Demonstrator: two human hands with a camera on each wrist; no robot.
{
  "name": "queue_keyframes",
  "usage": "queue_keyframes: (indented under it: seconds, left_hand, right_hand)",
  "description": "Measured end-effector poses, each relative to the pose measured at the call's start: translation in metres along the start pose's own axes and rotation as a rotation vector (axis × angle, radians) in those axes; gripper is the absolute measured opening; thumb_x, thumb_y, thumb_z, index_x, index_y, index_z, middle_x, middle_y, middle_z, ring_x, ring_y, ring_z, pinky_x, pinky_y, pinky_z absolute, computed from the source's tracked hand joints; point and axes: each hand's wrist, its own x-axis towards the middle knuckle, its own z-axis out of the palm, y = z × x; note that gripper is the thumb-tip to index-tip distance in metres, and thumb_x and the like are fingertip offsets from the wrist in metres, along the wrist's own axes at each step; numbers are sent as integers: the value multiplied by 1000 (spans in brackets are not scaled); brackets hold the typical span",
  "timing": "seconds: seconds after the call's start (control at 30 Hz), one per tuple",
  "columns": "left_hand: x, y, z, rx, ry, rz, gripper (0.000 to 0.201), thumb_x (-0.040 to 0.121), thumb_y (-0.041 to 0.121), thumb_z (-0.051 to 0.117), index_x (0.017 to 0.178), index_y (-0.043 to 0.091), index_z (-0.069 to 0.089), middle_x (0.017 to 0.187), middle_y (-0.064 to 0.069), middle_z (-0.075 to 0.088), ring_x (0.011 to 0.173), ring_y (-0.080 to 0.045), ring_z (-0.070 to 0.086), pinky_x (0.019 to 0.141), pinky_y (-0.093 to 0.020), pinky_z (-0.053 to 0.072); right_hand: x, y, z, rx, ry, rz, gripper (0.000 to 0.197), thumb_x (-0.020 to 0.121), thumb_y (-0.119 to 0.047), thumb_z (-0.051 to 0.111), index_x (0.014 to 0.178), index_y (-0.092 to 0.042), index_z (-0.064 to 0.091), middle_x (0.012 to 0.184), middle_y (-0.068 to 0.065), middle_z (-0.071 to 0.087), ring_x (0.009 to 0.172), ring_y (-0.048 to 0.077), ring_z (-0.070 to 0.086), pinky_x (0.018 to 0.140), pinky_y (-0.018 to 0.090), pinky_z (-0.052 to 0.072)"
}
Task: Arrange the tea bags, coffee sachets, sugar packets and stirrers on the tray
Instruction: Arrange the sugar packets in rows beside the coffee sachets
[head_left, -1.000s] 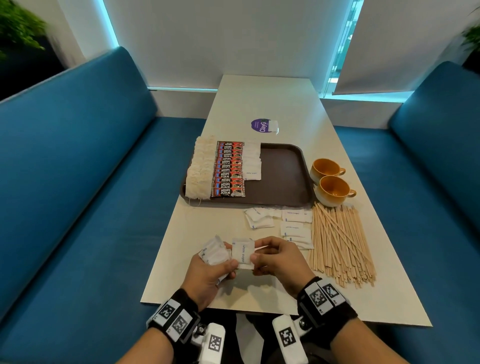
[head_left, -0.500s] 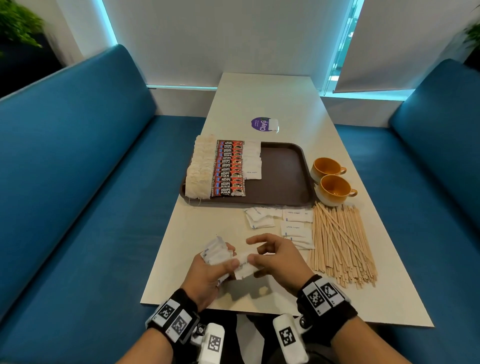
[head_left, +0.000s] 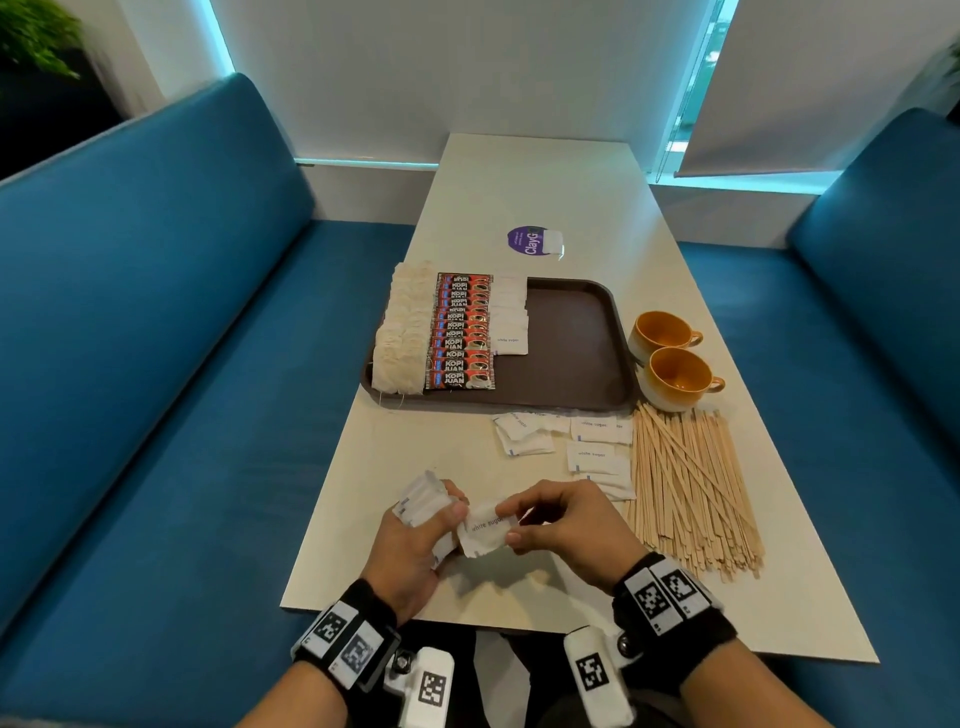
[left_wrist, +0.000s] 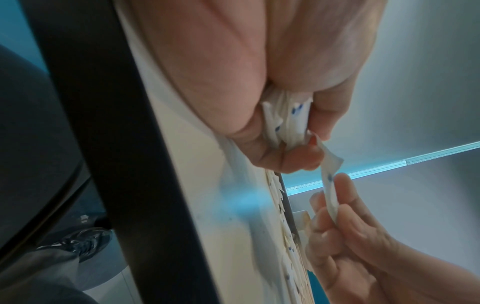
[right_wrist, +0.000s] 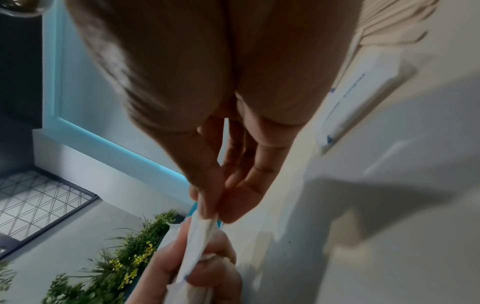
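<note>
Risk first: left hand (head_left: 410, 545) is clamped on a fat fanned stack of sugar packets (head_left: 423, 501), and the right hand (head_left: 558, 525) is feeding one more packet (head_left: 483, 530) into it. My read is that the stack is near what that grip can hold; one slick paper packet sliding sideways could spill the lot onto the near table edge or the blue bench. The single packet is already bowed between the two hands, so a hard push may crease it or, at worst, split a seam.

Hands: left curled tight around the stack, thumb on the near edge of the incoming packet. Right pinches that packet's right end with thumb and forefinger; other fingers loosely curled, holding nothing. Both hover above the near end of the table (head_left: 395, 457).

Outward: loose sugar packets (head_left: 592, 447) lie just beyond the hands, near side of the tray (head_left: 571, 343). Stirrers (head_left: 685, 483) piled on the right, not on the tray. Tray's left part holds a row of tea bags (head_left: 402, 338), coffee sachets (head_left: 462, 332) beside them, then a short column of sugar packets (head_left: 511, 322); right half bare. Two orange cups (head_left: 670, 358) sit right of the tray.
</note>
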Motion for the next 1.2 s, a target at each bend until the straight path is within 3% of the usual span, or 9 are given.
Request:
queue_keyframes:
  seconds: [0.13,0.27,0.4,0.47,0.63,0.87,0.97,1.13,1.2]
  left_hand:
    - [2,1,2,-8,19,-12,22,77,21,79,94,13,69,91,-14,64,87,-28,66,58,-33,52]
    - [6,-2,-2,-4,-32,-34,45,58,10,90,98,15,70,98,-22,68,80,-31,65,62,-34,50]
    - [8,-3,-5,-61,-36,-37,55,56,1,88,105,6,63,96,-24,65,76,-28,66,60,-35,54]
    - [8,-1,-4,-94,-58,-30,54,60,-2,86,107,4,61,96,-23,64,79,-28,66,61,-35,56]
    - [10,5,-5,-232,-91,-93,55,65,3,81,115,3,59,99,-22,63,86,-33,67,66,-38,57]
    - [14,10,-8,-277,-192,-203,75,62,0,74,134,-4,51,119,-34,60,100,-49,66,73,-46,61]
    - [14,7,-8,-204,-166,-202,69,67,-3,70,133,-4,50,123,-37,61,109,-55,63,77,-48,61]
    - [14,6,-7,-188,-164,-216,69,65,0,76,129,-5,53,123,-37,62,109,-55,64,76,-47,61]
    - [14,7,-7,-201,-179,-219,70,64,1,78,129,-6,52,124,-38,61,109,-55,64,78,-48,61]
  right_hand:
    - [4,0,-3,21,37,-31,37,71,11,85,101,-10,81,97,7,76,75,24,72,76,35,63]
    - [9,-1,-3,52,93,-71,39,70,11,85,103,-10,81,99,-2,76,73,19,71,76,31,62]
    - [17,4,-5,68,68,8,40,71,7,86,103,-17,81,96,11,76,76,28,74,83,39,62]
    - [23,7,-6,152,25,90,39,71,12,84,101,-13,82,94,15,72,77,32,73,78,39,63]
    - [46,-10,-21,119,86,78,36,73,9,83,100,-14,82,93,12,71,83,21,72,78,33,62]
    - [142,-46,-64,154,309,-22,27,76,12,79,95,-7,79,94,15,68,88,33,74,81,38,63]
    - [187,-50,-76,62,363,-2,24,78,9,80,92,-10,79,97,12,72,86,27,76,83,38,63]
    - [228,-55,-82,-45,352,83,24,80,6,80,91,-15,79,95,11,76,84,28,77,85,39,63]
    - [236,-58,-82,-83,342,120,24,79,6,81,92,-15,79,94,8,75,85,26,76,79,33,64]
